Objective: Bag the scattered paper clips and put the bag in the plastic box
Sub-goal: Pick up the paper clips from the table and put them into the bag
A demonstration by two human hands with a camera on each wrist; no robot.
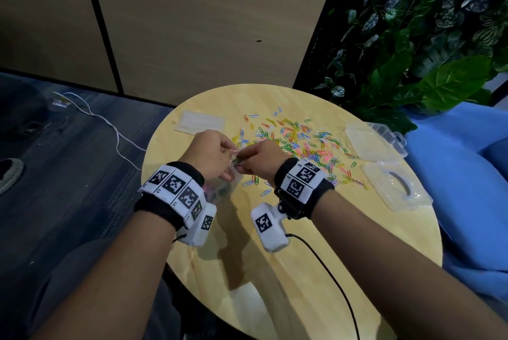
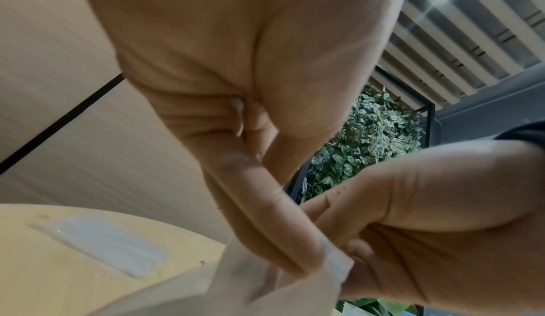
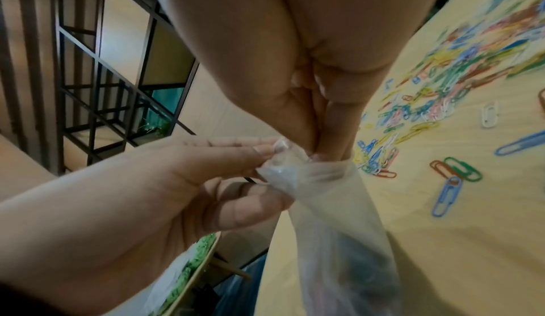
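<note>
Right wrist view: we've got a thin clear bag (image 3: 339,228) hanging long-axis up and down over the near edge of the worktop (image 3: 442,239), mouth bunched at the top. Our left hand (image 3: 153,193) pinches that neck, and the right hand (image 3: 309,102) pinches it from above. The contents are just dark blur. Loads of coloured paper clips (image 1: 299,141) are spread beyond, with the plastic box (image 1: 376,141) at the far right.
</note>
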